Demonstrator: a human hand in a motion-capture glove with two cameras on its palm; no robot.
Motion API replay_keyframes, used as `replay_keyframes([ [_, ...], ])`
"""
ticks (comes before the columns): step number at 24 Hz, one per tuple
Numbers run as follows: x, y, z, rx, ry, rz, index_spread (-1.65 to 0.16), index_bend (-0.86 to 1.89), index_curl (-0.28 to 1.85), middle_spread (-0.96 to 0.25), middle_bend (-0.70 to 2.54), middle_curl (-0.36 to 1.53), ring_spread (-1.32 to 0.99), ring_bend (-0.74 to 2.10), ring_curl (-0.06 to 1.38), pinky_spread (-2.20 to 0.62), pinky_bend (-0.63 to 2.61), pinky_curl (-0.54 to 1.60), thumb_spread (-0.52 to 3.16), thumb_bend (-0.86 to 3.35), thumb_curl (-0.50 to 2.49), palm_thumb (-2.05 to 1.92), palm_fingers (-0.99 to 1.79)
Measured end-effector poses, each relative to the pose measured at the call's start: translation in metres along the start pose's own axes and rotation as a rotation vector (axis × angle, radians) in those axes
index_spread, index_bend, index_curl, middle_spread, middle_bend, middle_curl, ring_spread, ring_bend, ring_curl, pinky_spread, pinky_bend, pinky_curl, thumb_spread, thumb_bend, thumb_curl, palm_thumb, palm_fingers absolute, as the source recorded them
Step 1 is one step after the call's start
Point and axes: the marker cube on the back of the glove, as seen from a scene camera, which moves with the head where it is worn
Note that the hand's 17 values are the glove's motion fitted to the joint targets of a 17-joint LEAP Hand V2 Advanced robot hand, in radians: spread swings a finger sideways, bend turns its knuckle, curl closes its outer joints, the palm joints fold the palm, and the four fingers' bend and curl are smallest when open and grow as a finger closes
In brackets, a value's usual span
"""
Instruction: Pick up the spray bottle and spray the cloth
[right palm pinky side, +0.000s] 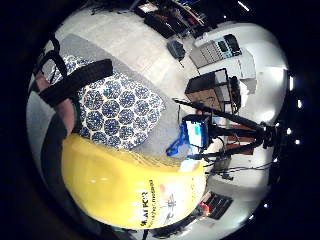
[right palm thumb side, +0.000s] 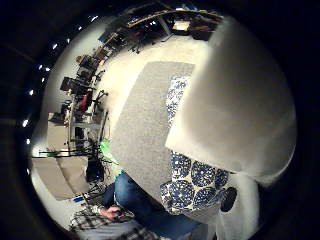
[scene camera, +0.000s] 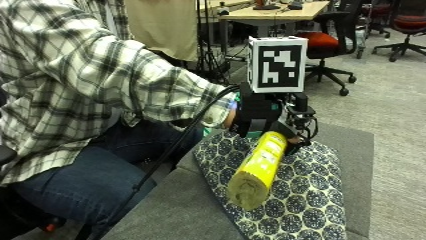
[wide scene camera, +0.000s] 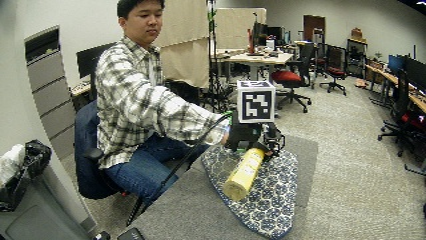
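Bottle (scene camera: 259, 169) gripped at its top by gloved hand (scene camera: 261, 112), tilted above cloth (scene camera: 299, 200) on table (scene camera: 173, 215).
Nozzle is judged best turned down at cloth before trigger is squeezed.

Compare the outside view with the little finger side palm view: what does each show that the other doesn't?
Outside view only: the person's plaid sleeve, the gloved right hand gripping the top of the yellow spray bottle, and the bottle tilted above the cloth.

Little finger side palm view only: the bottle's printed label up close, and a tripod-mounted camera beyond the table.

Both: the yellow bottle, the blue patterned cloth and the grey table under it.
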Motion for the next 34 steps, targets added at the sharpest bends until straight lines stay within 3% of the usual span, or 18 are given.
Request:
replay_keyframes([
  [16, -0.005, 0.005, 0.004, -0.027, 0.083, -0.045, -0.30, 0.17, 0.56, -0.16, 0.46, 0.56, -0.21, 0.57, 0.49, -0.17, 0.48, 0.41, 0.12, -0.03, 0.76, 1.13, 1.21],
  [23, 0.000, 0.005, -0.005, 0.019, -0.016, -0.018, -0.30, 0.17, 0.57, -0.16, 0.46, 0.56, -0.21, 0.56, 0.49, -0.17, 0.48, 0.41, 0.13, -0.03, 0.77, 1.13, 1.21],
  [34, 0.006, 0.007, -0.022, 0.176, -0.383, 0.075, -0.30, 0.17, 0.56, -0.16, 0.46, 0.57, -0.21, 0.56, 0.49, -0.17, 0.48, 0.41, 0.13, -0.03, 0.77, 1.13, 1.21],
])
